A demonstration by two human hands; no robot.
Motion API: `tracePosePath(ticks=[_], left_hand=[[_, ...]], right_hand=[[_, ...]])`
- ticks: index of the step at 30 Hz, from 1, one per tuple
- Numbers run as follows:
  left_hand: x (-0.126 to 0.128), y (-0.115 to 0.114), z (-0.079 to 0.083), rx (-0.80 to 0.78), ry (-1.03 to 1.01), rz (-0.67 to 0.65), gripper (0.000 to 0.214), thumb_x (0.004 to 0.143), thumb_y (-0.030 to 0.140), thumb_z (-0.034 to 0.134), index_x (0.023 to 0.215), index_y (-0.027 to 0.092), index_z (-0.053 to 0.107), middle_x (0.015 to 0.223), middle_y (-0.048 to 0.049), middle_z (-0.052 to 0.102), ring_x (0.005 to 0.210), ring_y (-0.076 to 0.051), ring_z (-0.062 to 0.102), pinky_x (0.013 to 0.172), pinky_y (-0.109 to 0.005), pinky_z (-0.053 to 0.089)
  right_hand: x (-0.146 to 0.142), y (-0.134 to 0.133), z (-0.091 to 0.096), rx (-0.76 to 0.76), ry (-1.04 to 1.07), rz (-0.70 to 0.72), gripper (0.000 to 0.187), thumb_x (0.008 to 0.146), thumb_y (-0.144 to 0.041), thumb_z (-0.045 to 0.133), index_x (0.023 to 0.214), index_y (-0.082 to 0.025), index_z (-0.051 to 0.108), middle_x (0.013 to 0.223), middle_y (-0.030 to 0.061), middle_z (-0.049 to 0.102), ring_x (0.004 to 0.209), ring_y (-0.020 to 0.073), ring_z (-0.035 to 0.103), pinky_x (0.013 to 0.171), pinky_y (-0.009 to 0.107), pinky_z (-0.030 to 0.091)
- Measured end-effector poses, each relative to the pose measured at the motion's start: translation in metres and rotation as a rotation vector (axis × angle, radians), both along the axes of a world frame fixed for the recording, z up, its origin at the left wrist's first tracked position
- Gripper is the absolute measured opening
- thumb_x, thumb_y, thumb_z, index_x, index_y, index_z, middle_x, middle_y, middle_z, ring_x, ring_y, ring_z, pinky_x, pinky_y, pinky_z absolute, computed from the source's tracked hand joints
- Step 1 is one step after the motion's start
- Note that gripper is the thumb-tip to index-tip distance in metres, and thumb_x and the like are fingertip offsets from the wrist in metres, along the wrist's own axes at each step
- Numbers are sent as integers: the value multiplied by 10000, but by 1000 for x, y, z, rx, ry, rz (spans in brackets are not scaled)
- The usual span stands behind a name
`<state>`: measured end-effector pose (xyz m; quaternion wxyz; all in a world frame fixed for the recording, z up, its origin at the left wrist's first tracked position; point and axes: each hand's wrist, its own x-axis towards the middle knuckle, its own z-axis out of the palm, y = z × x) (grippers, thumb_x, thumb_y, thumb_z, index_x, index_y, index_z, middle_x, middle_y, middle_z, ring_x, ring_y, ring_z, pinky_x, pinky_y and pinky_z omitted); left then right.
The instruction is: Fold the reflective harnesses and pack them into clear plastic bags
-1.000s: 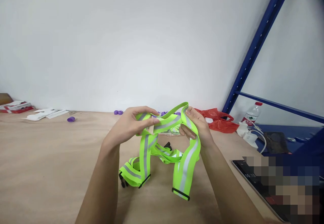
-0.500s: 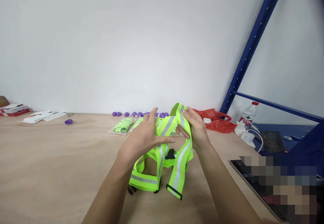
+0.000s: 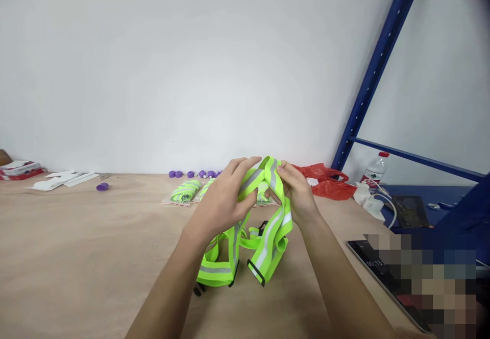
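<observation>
Left hand (image 3: 224,203) and right hand (image 3: 296,196) each clamp one neon strap (image 3: 264,242) above mid-bench (image 3: 76,252). Along the far edge sit one purple cap (image 3: 101,187), two packs (image 3: 185,192) and one red bag (image 3: 325,185). One bottle (image 3: 375,168) stands past the right edge.

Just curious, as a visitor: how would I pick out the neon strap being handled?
On the wooden table, near its middle, the left hand and right hand grip a neon-yellow reflective strap harness, loops hanging to the tabletop. Unlike the folded bagged straps behind it, it is unpacked and loose.
</observation>
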<state>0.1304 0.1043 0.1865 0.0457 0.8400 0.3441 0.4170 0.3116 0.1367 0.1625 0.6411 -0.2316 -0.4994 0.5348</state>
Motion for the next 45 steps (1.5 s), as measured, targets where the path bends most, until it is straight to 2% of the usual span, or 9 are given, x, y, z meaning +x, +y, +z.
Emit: tracePosePath(ticks=[4, 11, 14, 18, 24, 31, 35, 38, 45], left_hand=[[-2, 1, 0, 77, -2, 31, 268, 932, 215, 556, 1178, 249, 659, 1358, -100, 586, 1205, -267, 587, 976, -423, 500], [-13, 4, 6, 36, -110, 72, 197, 937, 249, 538, 888, 214, 726, 1000, -69, 729, 958, -227, 659, 838, -345, 505], [-20, 5, 8, -119, -165, 77, 197, 939, 283, 517, 922, 215, 701, 839, -32, 720, 803, -201, 647, 748, -314, 481], [-29, 8, 8, -317, -160, 21, 223, 937, 259, 465, 1090, 228, 625, 611, 50, 527, 560, -140, 464, 596, -266, 382], [-28, 14, 2, -449, -82, -2, 205, 909, 219, 397, 895, 227, 602, 628, 32, 481, 554, -141, 444, 538, -265, 335], [-27, 13, -1, -463, -131, 13, 332, 818, 174, 497, 1141, 251, 497, 849, -1, 661, 719, -174, 602, 584, -266, 422], [-32, 17, -1, -399, -151, 76, 232, 810, 171, 512, 1026, 229, 574, 961, -39, 701, 870, -207, 646, 690, -304, 484], [-34, 20, -1, -371, -143, 114, 103, 855, 233, 524, 867, 211, 624, 914, -40, 707, 885, -216, 652, 774, -335, 492], [-9, 8, 1, -458, -80, -32, 291, 903, 479, 605, 809, 209, 655, 850, -21, 717, 794, -194, 651, 717, -309, 478]], right_hand=[[-1, -1, 0, -42, -5, -2, 325, 716, -440, 809, 800, -209, 596, 602, -49, 575, 444, 111, 521, 404, 227, 462], [0, 3, -4, 25, 5, -55, 260, 739, -377, 796, 744, -209, 597, 709, -34, 594, 639, 114, 562, 585, 217, 492], [1, 5, -3, 46, 42, -84, 243, 729, -365, 796, 742, -212, 607, 740, -27, 623, 687, 120, 589, 644, 230, 511], [1, 4, -2, 46, 111, -76, 285, 697, -364, 832, 757, -211, 599, 694, -44, 640, 603, 104, 608, 592, 225, 542], [-2, 2, -3, 31, 67, -73, 375, 656, -420, 873, 814, -220, 598, 674, -38, 695, 472, 117, 617, 394, 222, 539], [2, 4, -3, 63, 161, -202, 401, 668, -409, 878, 841, -226, 567, 709, -42, 714, 491, 126, 665, 416, 224, 573], [12, 4, 2, 70, 255, -290, 437, 612, -393, 909, 809, -227, 556, 669, -53, 697, 506, 132, 670, 448, 238, 586], [19, 4, 6, 60, 324, -335, 461, 553, -358, 934, 757, -217, 545, 578, -85, 624, 471, 107, 629, 419, 198, 547], [12, 2, 8, 63, 329, -392, 447, 591, -378, 914, 763, -218, 534, 567, -91, 607, 458, 88, 601, 409, 169, 499]])
